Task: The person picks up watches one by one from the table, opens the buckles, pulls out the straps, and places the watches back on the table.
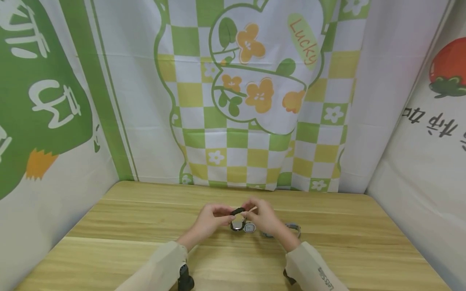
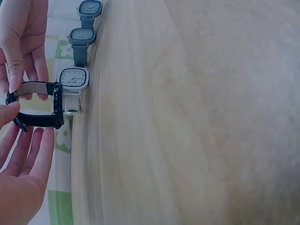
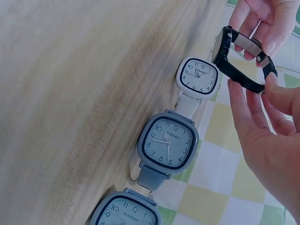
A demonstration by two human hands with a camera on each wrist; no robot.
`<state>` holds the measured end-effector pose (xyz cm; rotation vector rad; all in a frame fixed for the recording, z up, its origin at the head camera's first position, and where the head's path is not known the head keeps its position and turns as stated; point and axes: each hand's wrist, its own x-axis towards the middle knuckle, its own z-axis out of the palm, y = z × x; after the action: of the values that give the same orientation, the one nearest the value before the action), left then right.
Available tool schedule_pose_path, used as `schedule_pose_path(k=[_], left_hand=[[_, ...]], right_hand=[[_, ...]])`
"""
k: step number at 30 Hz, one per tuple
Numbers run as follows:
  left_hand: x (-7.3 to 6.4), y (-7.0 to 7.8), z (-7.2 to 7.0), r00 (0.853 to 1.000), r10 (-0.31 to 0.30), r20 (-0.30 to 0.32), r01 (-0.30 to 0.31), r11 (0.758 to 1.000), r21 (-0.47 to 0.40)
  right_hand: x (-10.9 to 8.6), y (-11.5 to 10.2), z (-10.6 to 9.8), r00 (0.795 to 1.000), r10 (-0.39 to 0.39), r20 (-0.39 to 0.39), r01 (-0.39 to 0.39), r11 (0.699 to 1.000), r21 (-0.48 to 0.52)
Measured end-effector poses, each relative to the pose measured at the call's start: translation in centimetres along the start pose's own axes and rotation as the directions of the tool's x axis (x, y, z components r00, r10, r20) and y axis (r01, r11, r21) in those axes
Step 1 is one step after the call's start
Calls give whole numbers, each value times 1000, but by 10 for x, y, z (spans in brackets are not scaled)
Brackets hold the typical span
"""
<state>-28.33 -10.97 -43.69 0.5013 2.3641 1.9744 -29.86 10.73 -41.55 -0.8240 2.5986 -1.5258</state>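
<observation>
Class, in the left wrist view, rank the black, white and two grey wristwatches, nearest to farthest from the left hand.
1. Black wristwatch: held by the left hand.
2. White wristwatch: beside the black.
3. Lower grey wristwatch: past the white.
4. Upper grey wristwatch: top edge.

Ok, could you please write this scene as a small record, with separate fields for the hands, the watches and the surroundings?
Left hand: pinches the black watch at its strap
Right hand: pinches the same strap from the other side
Black watch: strap bent into a loop; whether it is buckled, I cannot tell
White watch: nearest to the black watch, dial showing
Grey-blue watches: two, in a row beyond the white watch
Table: wood-grained
Checked cloth: hangs behind the table, printed "Lucky"
</observation>
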Motion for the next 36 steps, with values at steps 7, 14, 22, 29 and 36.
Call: schedule_pose_path(k=[7,14,22,29,36], left_hand=[[-2,-1,1,1000,-14,-9,13,999,-29],[-4,-2,3,999,-33,-17,32,998,-55],[-5,-6,3,999,-43,-22,42,997,-67],[-7,-5,3,999,-51,-20,49,997,-65],[-6,-5,4,995,-90,-36,85,989,-121]], right_hand=[[-1,0,1,1000,12,-11,-12,1000,18],[-2,-2,0,1000,5,-15,-4,1000,29],[-3,-5,0,1000,-7,-14,7,1000,30],[-5,-8,-1,1000,1,-13,0,998,59],[-5,-6,-1,1000,-4,-24,5,997,72]])
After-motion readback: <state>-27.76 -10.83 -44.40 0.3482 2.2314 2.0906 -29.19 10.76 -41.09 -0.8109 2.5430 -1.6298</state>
